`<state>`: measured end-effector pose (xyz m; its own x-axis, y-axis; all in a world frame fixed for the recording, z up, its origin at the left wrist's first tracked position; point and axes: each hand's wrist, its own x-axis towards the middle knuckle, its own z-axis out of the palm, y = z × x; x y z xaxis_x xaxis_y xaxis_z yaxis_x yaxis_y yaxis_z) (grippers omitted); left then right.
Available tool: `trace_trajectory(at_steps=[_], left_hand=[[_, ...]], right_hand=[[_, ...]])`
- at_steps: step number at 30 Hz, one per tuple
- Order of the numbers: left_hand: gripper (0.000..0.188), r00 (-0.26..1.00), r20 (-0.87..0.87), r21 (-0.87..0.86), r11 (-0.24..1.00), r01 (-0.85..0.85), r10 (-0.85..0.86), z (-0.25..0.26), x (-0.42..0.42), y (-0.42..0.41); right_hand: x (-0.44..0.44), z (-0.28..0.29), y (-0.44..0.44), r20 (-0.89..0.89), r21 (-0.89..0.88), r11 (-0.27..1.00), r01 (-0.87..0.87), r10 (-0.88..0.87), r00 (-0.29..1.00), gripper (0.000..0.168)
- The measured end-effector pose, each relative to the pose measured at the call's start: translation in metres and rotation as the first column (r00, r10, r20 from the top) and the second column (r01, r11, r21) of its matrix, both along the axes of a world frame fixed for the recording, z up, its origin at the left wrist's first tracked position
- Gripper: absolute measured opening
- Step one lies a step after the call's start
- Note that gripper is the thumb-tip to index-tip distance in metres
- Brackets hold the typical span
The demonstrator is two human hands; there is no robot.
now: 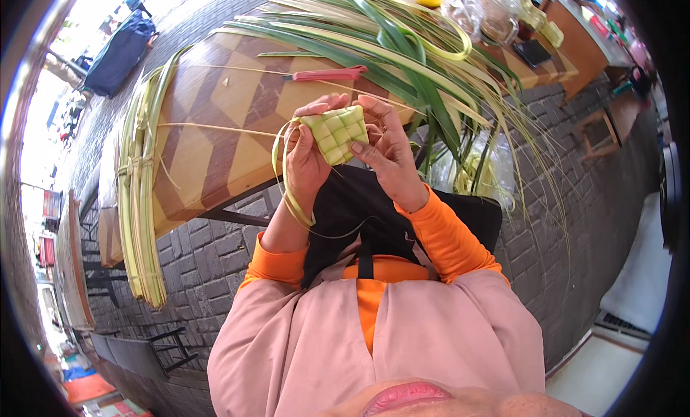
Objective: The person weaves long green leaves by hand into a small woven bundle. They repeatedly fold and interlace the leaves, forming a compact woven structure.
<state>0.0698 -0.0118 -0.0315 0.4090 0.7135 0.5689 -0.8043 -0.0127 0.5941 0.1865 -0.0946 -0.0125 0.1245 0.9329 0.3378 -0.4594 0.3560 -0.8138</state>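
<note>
A pouch woven from pale green palm leaf strips is held up between both hands, over my lap and the near edge of the wooden table. My left hand grips its left side, thumb in front. My right hand holds the right side, with the thumb pressed on the lower right corner. Loose strip ends loop down from the pouch past my left wrist. Beyond the hands lies a cutter with a red handle on the tabletop. Thin leaf ribs lie across the table near it.
Long palm leaves are heaped over the far and right side. A tied bundle of leaf strips hangs over the left edge. A black phone and plastic bags are at upper right. A plastic bag of leaf scraps sits lower right.
</note>
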Motion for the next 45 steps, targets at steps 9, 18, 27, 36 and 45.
trace_trajectory(at_steps=[9,18,27,36,45], left_hand=[[0.028,0.992,-0.065,-0.002,0.995,0.104,-0.104,0.003,0.035,-0.007],[0.033,0.697,-0.58,0.503,0.859,-0.101,0.421,0.089,0.016,0.047],[0.028,0.114,-0.757,0.628,0.765,-0.145,0.643,0.183,0.039,0.163],[0.027,0.548,-0.741,0.167,0.896,-0.412,0.39,0.218,0.13,0.212],[0.032,0.625,-0.73,0.314,0.948,-0.053,0.277,0.213,0.191,0.18]], right_hand=[[0.024,-0.01,-0.024,-0.074,0.012,0.999,0.053,-0.052,0.996,0.062],[0.062,-0.034,-0.057,0.226,-0.101,0.962,0.254,-0.227,0.947,0.053],[0.036,-0.119,-0.116,0.836,-0.355,0.932,0.065,0.286,0.468,0.027],[0.036,-0.117,-0.122,0.837,-0.351,0.933,0.082,0.273,0.475,0.024],[0.045,-0.127,-0.132,0.843,-0.301,0.946,0.121,0.205,0.498,0.023]])
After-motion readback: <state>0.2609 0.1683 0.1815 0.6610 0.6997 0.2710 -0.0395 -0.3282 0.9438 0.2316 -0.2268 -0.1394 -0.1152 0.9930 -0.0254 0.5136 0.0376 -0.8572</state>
